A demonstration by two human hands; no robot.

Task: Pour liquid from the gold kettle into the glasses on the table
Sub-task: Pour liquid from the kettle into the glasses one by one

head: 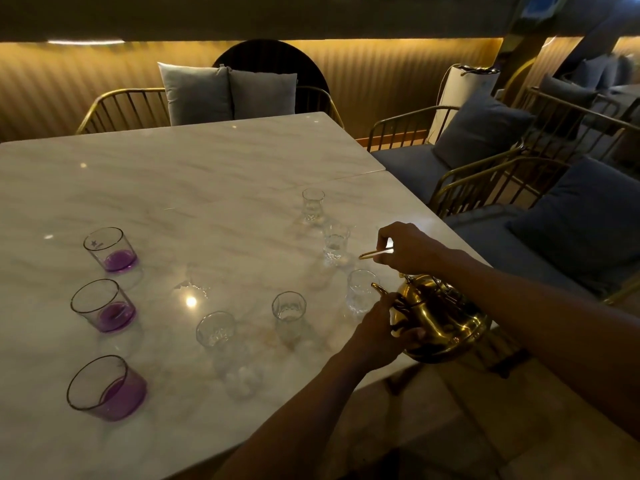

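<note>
The gold kettle (446, 323) hangs over the table's near right edge, its spout pointing left toward a small clear glass (362, 291). My right hand (408, 251) pinches the kettle's thin gold handle above the body. My left hand (381, 330) grips the kettle's left side at the base of the spout. Several other small clear glasses stand in a loose arc, among them one at the far end (312, 204), one under my right hand (335, 242) and one nearer me (289, 308). No stream of liquid is visible.
Three tumblers with purple liquid (110, 249) (104, 304) (107, 388) stand in a column on the left of the marble table (173, 174). Gold-framed chairs with grey cushions (481, 129) line the far and right sides.
</note>
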